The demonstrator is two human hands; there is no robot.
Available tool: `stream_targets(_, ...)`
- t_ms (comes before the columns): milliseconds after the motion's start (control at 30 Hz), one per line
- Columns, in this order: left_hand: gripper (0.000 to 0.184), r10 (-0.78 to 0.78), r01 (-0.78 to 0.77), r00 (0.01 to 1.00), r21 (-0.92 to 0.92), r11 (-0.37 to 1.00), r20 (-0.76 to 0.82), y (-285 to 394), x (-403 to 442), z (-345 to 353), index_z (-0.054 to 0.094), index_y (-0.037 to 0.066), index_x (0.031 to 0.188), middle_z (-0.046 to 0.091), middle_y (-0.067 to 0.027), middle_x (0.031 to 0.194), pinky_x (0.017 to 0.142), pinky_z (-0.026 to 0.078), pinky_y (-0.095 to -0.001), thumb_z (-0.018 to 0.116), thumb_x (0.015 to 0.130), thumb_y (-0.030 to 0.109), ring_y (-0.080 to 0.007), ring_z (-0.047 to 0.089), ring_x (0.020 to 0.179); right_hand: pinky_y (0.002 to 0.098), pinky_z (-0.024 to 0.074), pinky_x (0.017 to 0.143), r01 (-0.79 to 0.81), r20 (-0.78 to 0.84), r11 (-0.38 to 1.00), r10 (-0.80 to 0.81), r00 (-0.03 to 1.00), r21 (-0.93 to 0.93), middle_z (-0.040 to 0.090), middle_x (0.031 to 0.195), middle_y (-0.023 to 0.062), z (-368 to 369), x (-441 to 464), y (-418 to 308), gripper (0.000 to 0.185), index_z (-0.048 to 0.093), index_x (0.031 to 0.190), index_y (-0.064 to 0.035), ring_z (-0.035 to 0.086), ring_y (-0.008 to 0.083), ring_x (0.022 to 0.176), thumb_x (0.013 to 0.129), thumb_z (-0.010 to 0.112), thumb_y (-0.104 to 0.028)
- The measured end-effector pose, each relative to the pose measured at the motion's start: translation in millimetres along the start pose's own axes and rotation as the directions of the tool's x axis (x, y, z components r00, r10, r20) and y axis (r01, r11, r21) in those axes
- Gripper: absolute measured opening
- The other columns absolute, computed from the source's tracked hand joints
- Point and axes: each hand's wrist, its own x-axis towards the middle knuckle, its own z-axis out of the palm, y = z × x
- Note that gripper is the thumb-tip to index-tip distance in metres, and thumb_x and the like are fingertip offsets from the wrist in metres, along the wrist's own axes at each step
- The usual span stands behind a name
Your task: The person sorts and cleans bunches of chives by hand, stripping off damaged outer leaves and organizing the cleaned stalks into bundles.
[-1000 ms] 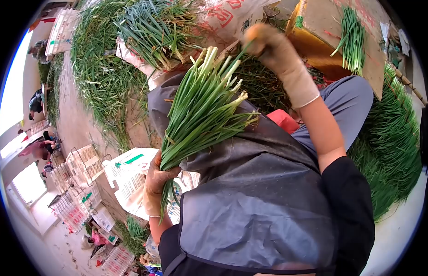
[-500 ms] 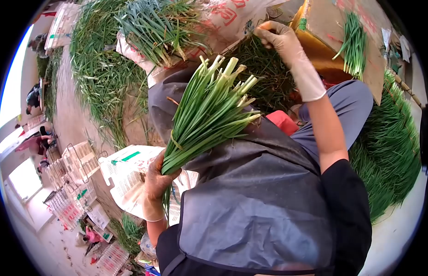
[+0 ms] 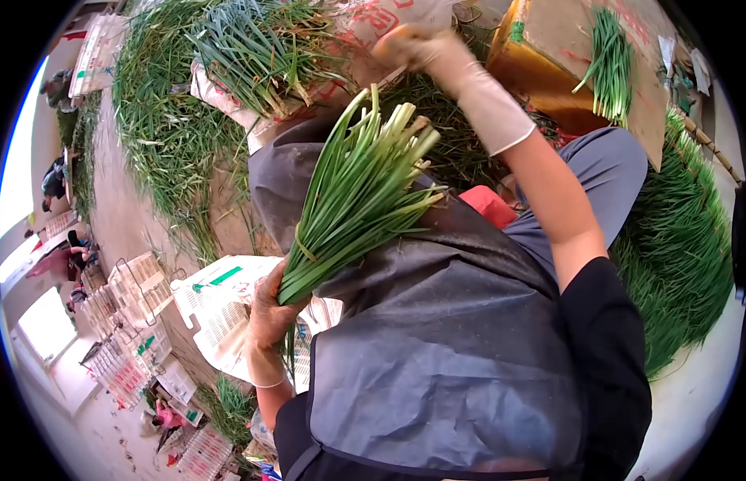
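My gloved left hand (image 3: 269,317) is closed around the leafy end of a bunch of garlic chives (image 3: 353,196). A thin tie circles the bunch just above my fingers, and its pale cut stems fan out upward over my lap. My gloved right hand (image 3: 425,56) is raised beyond the stems, close to a printed sack (image 3: 365,28). Motion smears its fingers, so I cannot make out whether it holds anything. To its left, a loose heap of chives with browned ends (image 3: 265,52) lies on the sack.
A yellow-sided box (image 3: 541,60) at upper right carries a small chive bundle (image 3: 610,68). Stacked greens (image 3: 678,264) stand along the right. Trimmed leaves (image 3: 172,120) cover floor at left. A white plastic crate (image 3: 220,313) is beside my left hand. Several people work far left.
My right hand has swung left, from near the box toward the sack and loose heap. My left hand keeps hold of the bunch, almost in place; the whole view has shifted slightly.
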Motion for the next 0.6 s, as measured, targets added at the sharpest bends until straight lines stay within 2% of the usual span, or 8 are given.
stream_targets(67, 0.047, -0.008, 0.008, 1.0, -0.023, 1.0, -0.004, -2, -1, -1, 0.058, 0.003, 0.119, 0.065, -0.0009, 0.095, 0.08, 0.045, -0.0243, 0.066, 0.073, -0.004, -0.0081, 0.056, 0.086, 0.0177, 0.0429, 0.064, -0.07, 0.035, 0.988, 0.075, 0.997, -0.134, 0.062, 0.074, -0.0023, -47, 12, 35, 0.028, 0.069, 0.094, -0.0067, 0.055, 0.0054, 0.068, 0.09, 0.059, -0.033)
stream_targets(133, 0.045, -0.102, 0.096, 0.994, -0.186, 0.978, -0.026, -5, 0, 1, 0.059, 0.003, 0.117, 0.064, 0.0008, 0.095, 0.08, 0.045, -0.0237, 0.066, 0.073, -0.005, -0.0074, 0.056, 0.086, 0.0198, 0.0439, 0.072, -0.196, 0.265, 0.98, 0.182, 0.947, 0.026, 0.062, 0.073, -0.0006, -44, -18, 22, 0.033, 0.069, 0.094, -0.0044, 0.055, 0.0075, 0.071, 0.089, 0.061, -0.036)
stream_targets(333, 0.049, -0.134, 0.138, 0.99, -0.167, 0.976, 0.034, -2, 7, -2, 0.058, 0.003, 0.119, 0.063, 0.0012, 0.097, 0.081, 0.044, -0.0224, 0.066, 0.072, -0.006, -0.0069, 0.055, 0.088, 0.0293, 0.0462, 0.08, -0.134, 0.44, 0.989, 0.146, 0.886, -0.059, 0.068, 0.085, 0.0029, 2, -62, 2, 0.025, 0.069, 0.091, -0.0023, 0.061, 0.013, 0.083, 0.083, 0.069, -0.026)
stream_targets(400, 0.05, -0.137, 0.138, 0.99, -0.18, 0.974, 0.02, -3, 6, -1, 0.058, 0.003, 0.12, 0.063, 0.0013, 0.096, 0.081, 0.044, -0.0222, 0.066, 0.071, -0.006, -0.0068, 0.055, 0.088, 0.0296, 0.0473, 0.077, 0.234, 0.414, 0.93, -0.102, 0.904, -0.282, 0.067, 0.083, 0.0026, 4, -60, 3, 0.023, 0.069, 0.089, -0.0027, 0.06, 0.0122, 0.082, 0.083, 0.068, -0.025)
stream_targets(433, 0.05, -0.125, 0.125, 0.992, -0.187, 0.974, 0.013, -7, 5, -1, 0.058, 0.003, 0.119, 0.063, 0.0014, 0.097, 0.08, 0.044, -0.0222, 0.066, 0.071, -0.006, -0.0065, 0.054, 0.088, 0.0292, 0.0486, 0.074, 0.441, 0.4, 0.771, -0.263, 0.878, -0.46, 0.067, 0.081, 0.0026, 8, -60, 2, 0.019, 0.068, 0.088, -0.0014, 0.061, 0.0119, 0.08, 0.083, 0.066, -0.02)
stream_targets(467, 0.05, -0.11, 0.109, 0.994, -0.195, 0.975, 0.007, -9, 5, -1, 0.058, 0.002, 0.119, 0.063, 0.0014, 0.097, 0.08, 0.044, -0.0222, 0.066, 0.07, -0.006, -0.0062, 0.054, 0.088, 0.0292, 0.0486, 0.074, 0.441, 0.398, 0.771, -0.265, 0.878, -0.46, 0.067, 0.081, 0.0026, 7, -61, -1, 0.019, 0.068, 0.088, -0.0014, 0.061, 0.0119, 0.08, 0.083, 0.066, -0.02)
stream_targets(533, 0.055, -0.134, 0.134, 0.991, -0.225, 0.965, 0.016, -7, 7, -1, 0.057, 0.003, 0.121, 0.063, 0.0009, 0.098, 0.08, 0.044, -0.0219, 0.067, 0.068, -0.006, -0.0063, 0.055, 0.088, 0.0268, 0.048, 0.073, 0.203, 0.217, 0.979, -0.202, 0.955, 0.015, 0.065, 0.082, 0.0026, 1, -59, -15, 0.015, 0.068, 0.088, -0.0012, 0.06, 0.0112, 0.079, 0.082, 0.069, -0.015)
stream_targets(600, 0.059, -0.163, 0.167, 0.986, -0.37, 0.914, 0.044, -10, 4, -3, 0.056, 0.004, 0.123, 0.063, 0.0007, 0.099, 0.079, 0.044, -0.0216, 0.068, 0.066, -0.006, -0.0069, 0.055, 0.087, 0.0258, 0.049, 0.074, 0.167, -0.078, 0.971, -0.155, 0.985, 0.173, 0.069, 0.083, 0.0034, -22, -42, 4, 0.016, 0.069, 0.093, -0.0015, 0.062, 0.0115, 0.076, 0.085, 0.064, -0.014)
